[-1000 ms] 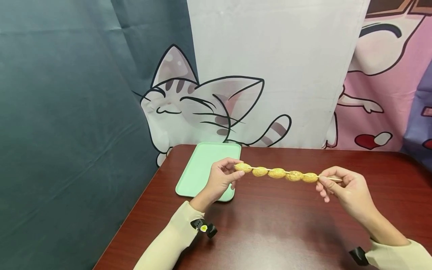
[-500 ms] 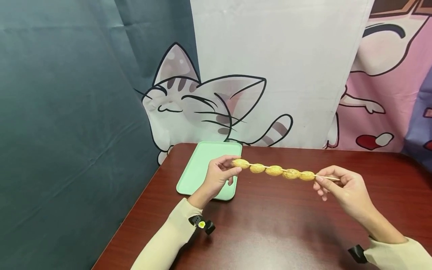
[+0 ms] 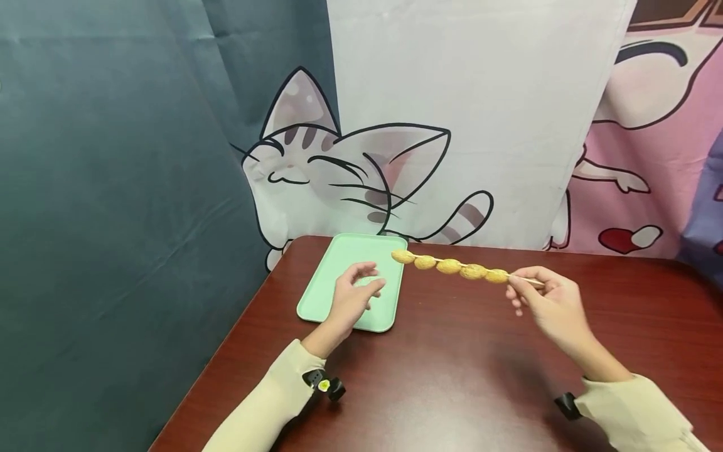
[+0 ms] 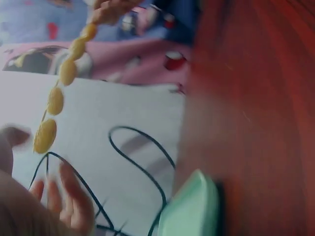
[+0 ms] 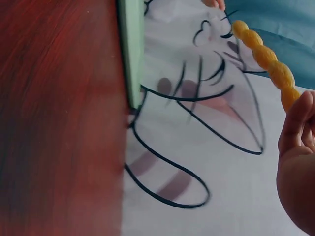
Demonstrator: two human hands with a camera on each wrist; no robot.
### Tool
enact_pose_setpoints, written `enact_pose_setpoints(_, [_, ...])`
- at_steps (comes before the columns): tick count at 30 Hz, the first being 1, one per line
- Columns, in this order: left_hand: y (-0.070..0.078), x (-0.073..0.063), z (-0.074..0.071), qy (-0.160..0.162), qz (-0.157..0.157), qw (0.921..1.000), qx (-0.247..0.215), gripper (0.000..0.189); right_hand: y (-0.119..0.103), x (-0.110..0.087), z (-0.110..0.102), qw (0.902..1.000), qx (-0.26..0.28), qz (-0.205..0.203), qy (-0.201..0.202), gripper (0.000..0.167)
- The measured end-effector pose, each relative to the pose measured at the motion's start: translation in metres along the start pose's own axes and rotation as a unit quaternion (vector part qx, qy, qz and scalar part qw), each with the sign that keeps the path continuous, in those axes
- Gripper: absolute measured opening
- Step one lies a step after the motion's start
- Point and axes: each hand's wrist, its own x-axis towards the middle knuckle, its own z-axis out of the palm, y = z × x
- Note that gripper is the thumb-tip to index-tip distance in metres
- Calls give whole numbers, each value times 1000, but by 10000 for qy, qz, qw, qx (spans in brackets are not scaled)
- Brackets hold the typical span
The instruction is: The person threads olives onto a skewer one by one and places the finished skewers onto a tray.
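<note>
A skewer of yellow balls (image 3: 449,267) is in the air above the table, its far end tilted up to the left. My right hand (image 3: 550,304) pinches the bare stick at its right end between thumb and fingers. Off the skewer's left tip, my left hand (image 3: 351,292) is apart from it, fingers loosely bent around nothing, over the green tray (image 3: 319,292). In the left wrist view, a gap shows between the left hand (image 4: 54,201) and the nearest ball (image 4: 45,136). The right wrist view shows the right thumb (image 5: 295,120) beside the lowest ball.
The light green tray lies on the reddish-brown wooden table (image 3: 452,364), toward its back left. Behind the table hangs a cloth backdrop (image 3: 480,81) with a cartoon cat. A dark teal curtain (image 3: 113,220) runs along the left side.
My left hand has let go of the skewer's left end and drawn back to the left. My right hand has moved left and slightly up with the skewer.
</note>
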Motion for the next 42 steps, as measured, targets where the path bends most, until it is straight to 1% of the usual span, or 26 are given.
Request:
enact_pose_setpoints(1, [-2,0,-3,206,127,9992,324,42,4,4,3,9999,-94,59,48,9])
enact_pose_setpoints(3, [-5,1,-7,544,348,9945,829,45,13,13,9,9992,-382,117,78,15])
enact_pose_setpoints(5, [-6,1,-10,636,465,9907,1108,48,24,23,15,9971,-755,120,35,18])
enact_pose_setpoints(8, [-4,1,-11,617,530,9893,1209,49,42,37,24,9918,-1267,115,-86,16])
enact_pose_setpoints(12, [-3,0,-7,567,584,9899,1160,46,67,46,36,9860,-1632,208,-267,13])
enact_pose_setpoints(15, [-5,-1,-4,503,605,9900,1171,46,84,49,49,9841,-1713,379,-287,14])
enact_pose_setpoints(18, [-5,-1,-1,406,708,9886,1267,47,97,51,59,9827,-1760,524,-248,12])
enact_pose_setpoints(21, [-3,-1,2,410,824,9840,1528,49,105,56,69,9834,-1713,558,-233,10])
enact_pose_setpoints(24, [0,0,4,462,870,9797,1746,52,112,60,79,9842,-1669,545,-236,8])
enact_pose_setpoints(26, [0,0,4,466,844,9789,1800,52,115,62,84,9836,-1690,570,-276,8])
enact_pose_setpoints(29, [0,0,5,368,748,9810,1751,51,118,62,91,9811,-1747,725,-400,7])
enact_pose_setpoints(31, [-1,0,6,314,685,9822,1722,49,119,60,93,9781,-1799,890,-549,8])
enact_pose_setpoints(35, [-2,-1,8,245,642,9834,1682,47,117,56,97,9735,-1650,1295,-915,10])
enact_pose_setpoints(37, [-3,0,9,214,668,9836,1659,47,114,54,99,9719,-1443,1501,-1101,13])
enact_pose_setpoints(39, [-3,0,9,177,700,9840,1628,46,111,53,101,9689,-1151,1799,-1247,18])
enact_pose_setpoints(42, [-3,-1,10,122,740,9848,1565,45,108,51,105,9606,-641,2295,-1429,26])
